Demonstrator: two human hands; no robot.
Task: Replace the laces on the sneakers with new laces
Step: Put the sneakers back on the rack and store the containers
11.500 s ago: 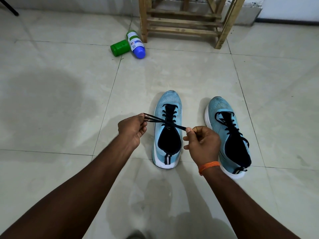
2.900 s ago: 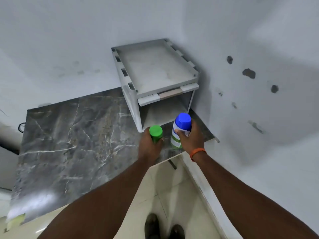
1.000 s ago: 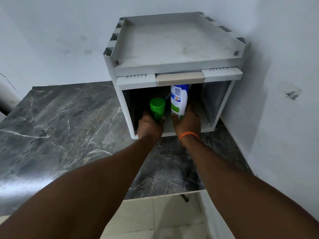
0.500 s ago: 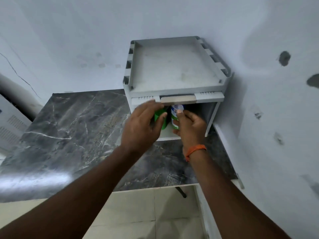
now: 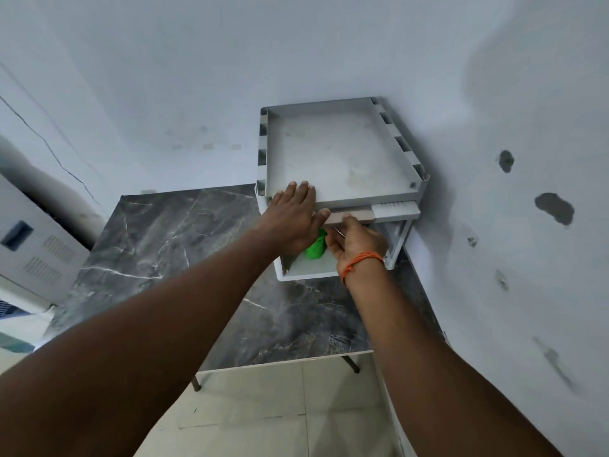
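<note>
No sneakers or laces are in view. A grey plastic storage box (image 5: 336, 153) stands on a dark marble table (image 5: 184, 252) in the corner. My left hand (image 5: 291, 216) lies flat on the front left edge of the box's top, fingers straight. My right hand (image 5: 357, 242), with an orange thread at the wrist, is at the beige handle (image 5: 361, 215) of the box's front flap; its thumb is against the handle and its fingers curl below it. A green bottle (image 5: 314, 249) shows inside the box between my hands. The white bottle with the blue cap is hidden.
White walls close in behind and to the right of the box. A white appliance (image 5: 29, 245) sits at the left edge. The table's front edge and thin legs stand over a pale tiled floor (image 5: 270, 407).
Both hands have let go of the bottles inside the box. My left hand has moved up onto the box's top and my right hand has come up to the flap handle.
</note>
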